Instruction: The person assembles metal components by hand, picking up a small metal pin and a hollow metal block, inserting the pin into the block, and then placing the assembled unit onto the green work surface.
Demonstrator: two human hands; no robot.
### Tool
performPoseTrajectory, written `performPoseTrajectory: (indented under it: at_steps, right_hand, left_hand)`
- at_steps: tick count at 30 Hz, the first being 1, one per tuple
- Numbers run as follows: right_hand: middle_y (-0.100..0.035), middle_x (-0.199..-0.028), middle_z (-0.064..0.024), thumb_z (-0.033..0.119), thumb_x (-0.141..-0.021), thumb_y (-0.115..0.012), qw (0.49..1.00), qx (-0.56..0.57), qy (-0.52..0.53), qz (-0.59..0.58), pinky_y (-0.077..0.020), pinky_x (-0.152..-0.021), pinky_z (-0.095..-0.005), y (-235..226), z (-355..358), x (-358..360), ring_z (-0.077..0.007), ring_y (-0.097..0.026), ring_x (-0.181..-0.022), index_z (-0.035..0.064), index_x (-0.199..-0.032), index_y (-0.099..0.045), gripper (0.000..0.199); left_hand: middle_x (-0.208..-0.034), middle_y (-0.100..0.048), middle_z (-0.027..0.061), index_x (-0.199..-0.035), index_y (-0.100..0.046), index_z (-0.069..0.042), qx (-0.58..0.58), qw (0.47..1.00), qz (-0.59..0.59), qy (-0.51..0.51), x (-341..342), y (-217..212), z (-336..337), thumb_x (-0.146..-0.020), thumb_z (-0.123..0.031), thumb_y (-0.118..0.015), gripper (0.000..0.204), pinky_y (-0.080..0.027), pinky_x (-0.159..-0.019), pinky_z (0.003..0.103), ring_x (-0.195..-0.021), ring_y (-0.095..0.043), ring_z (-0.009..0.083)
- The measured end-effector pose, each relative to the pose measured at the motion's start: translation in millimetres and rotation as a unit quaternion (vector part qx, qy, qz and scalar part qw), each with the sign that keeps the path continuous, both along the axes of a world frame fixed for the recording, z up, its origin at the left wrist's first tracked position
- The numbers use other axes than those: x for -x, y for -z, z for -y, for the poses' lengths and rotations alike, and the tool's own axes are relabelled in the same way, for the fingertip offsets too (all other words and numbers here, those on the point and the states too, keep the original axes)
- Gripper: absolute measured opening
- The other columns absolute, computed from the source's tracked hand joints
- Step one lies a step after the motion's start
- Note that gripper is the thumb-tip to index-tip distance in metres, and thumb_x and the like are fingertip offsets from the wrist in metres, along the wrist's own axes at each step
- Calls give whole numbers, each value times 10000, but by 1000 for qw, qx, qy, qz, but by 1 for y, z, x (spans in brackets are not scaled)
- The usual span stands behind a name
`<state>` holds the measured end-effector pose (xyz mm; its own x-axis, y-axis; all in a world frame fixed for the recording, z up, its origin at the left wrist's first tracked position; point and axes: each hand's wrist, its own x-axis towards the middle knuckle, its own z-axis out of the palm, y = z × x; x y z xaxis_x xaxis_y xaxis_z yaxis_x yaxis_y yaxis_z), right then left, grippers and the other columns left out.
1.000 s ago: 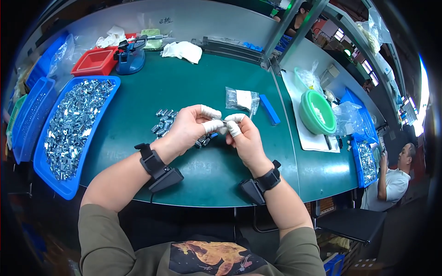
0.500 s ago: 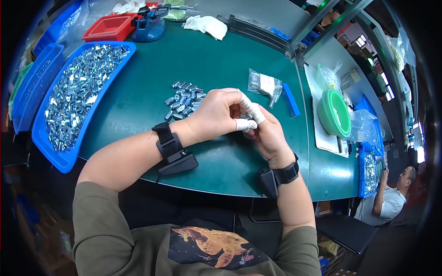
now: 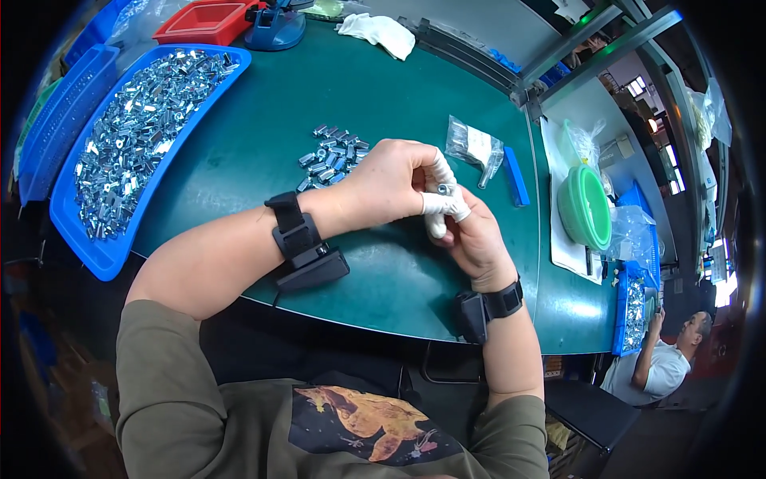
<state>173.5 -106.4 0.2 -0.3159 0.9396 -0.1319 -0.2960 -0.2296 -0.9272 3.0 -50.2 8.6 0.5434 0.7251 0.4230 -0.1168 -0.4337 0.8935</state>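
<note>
My left hand (image 3: 388,182) and my right hand (image 3: 479,238) meet over the near middle of the table. White coverings wrap several of the fingertips. Between them is a small silvery long nut (image 3: 442,190), its round hole facing up; the fingers of both hands close around it and hide most of its body. Just beyond my left wrist lies a loose pile of similar long nuts (image 3: 333,152). Many more fill the large blue tray (image 3: 148,203) on the left.
A clear bag of parts (image 3: 471,145) and a blue bar (image 3: 517,177) lie beyond my right hand. Green bowls (image 3: 586,209) stand at right. At the back are a red tray (image 3: 199,22), a blue tool (image 3: 275,30) and a white cloth (image 3: 378,32). A person (image 3: 658,363) sits far right.
The head view has shifted a little. My fingers have changed their grip, and the long nut's holed end now shows more plainly between them.
</note>
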Motion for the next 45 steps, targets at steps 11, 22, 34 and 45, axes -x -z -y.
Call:
performPoseTrajectory:
  at_steps: [11, 22, 34, 45]
  right_hand:
    - [-482, -652, 15, 200, -903, -451, 993, 7, 120, 17, -278, -451, -169, -2, -3, 1, -38, -342, -495, 32, -983, -529, 202]
    - [-512, -676, 25, 188, -886, -489, 967, -104, 174, 158, -278, -477, -139, -3, -3, 5, -10, -357, -529, 40, -960, -572, 185]
    - [-478, -648, 41, 167, -874, -504, 906, -166, 139, 363, -276, -484, -161, 3, -2, 8, -20, -361, -539, 23, -930, -585, 174]
    - [-476, -648, 44, 157, -873, -500, 955, -151, 176, 184, -278, -491, -164, 3, -3, 9, -20, -382, -560, 25, -929, -583, 166]
  left_hand:
    - [-771, -626, 107, -883, -622, -14, -53, 951, -264, -151, 61, -7, -68, -715, -189, -674, 248, -461, -666, 298, -735, -596, 204]
    - [-813, -573, 108, -870, -624, -51, -181, 934, -298, -76, 41, -14, -47, -740, -139, -616, 157, -452, -680, 348, -779, -563, 269]
    - [-847, -492, 85, -886, -585, -58, -286, 908, -284, -112, 15, -16, -6, -770, -126, -594, 134, -441, -670, 316, -788, -528, 237]
    - [-767, -514, 10, -920, -579, -30, 182, 979, -87, -43, 2, -12, -9, -773, -95, -620, 165, -402, -560, 204, -650, -485, 82]
